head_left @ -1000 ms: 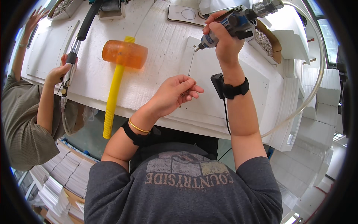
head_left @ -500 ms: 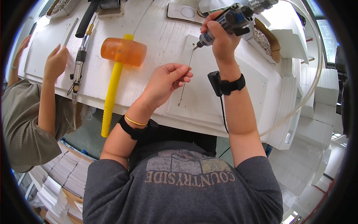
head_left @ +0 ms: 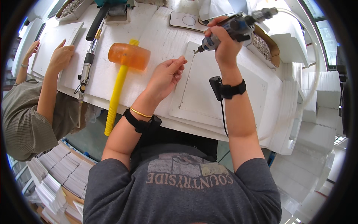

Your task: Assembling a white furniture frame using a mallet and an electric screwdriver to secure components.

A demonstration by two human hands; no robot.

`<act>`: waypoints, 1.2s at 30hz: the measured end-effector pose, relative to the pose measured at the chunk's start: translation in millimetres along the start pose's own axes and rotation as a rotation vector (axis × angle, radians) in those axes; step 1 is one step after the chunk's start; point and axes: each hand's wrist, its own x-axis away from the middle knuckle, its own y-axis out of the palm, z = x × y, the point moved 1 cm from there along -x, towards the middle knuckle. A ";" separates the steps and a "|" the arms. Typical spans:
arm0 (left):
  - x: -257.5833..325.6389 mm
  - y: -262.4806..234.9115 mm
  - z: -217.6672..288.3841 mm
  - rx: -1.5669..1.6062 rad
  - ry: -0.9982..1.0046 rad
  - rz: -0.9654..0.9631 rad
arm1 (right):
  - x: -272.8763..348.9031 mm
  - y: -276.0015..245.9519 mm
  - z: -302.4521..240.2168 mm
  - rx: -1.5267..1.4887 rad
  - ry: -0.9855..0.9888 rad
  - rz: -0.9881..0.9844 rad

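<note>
My right hand (head_left: 226,46) is wrapped round a pneumatic screwdriver (head_left: 237,27), which has a clear hose at its back end. Its bit points down at the far left corner of a white panel (head_left: 223,87), at or just above a small screw hole. A thin dark groove runs along the panel's left side. Beside that edge, my left hand (head_left: 166,76) is raised with thumb and fingers pinched together; whatever lies between the tips is too small to make out. Left of it, an orange mallet (head_left: 128,56) with a yellow handle rests across the bench edge.
A second pneumatic tool (head_left: 88,61) lies left of the mallet. Further left, a co-worker's hands (head_left: 59,58) are at another white panel (head_left: 52,43). A phone (head_left: 188,20) and an open carton of small screws (head_left: 261,46) sit at the back. White panels (head_left: 322,89) are stacked at right.
My left hand has drawn back to the left, off the panel's groove. The screwdriver bit stays at the same corner. The whole view has shifted slightly.
</note>
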 end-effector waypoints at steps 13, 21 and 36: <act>-3.1 10.5 1.4 0.015 -0.076 -0.080 | 23.0 6.5 -52.0 -0.324 0.042 -0.014; -1.8 9.5 0.0 -0.041 -0.084 -0.137 | 26.9 -2.3 -45.4 -0.344 0.058 0.084; 21.2 19.1 1.2 -0.060 -0.159 -0.179 | -4.6 -25.2 -0.6 -0.060 -0.116 0.001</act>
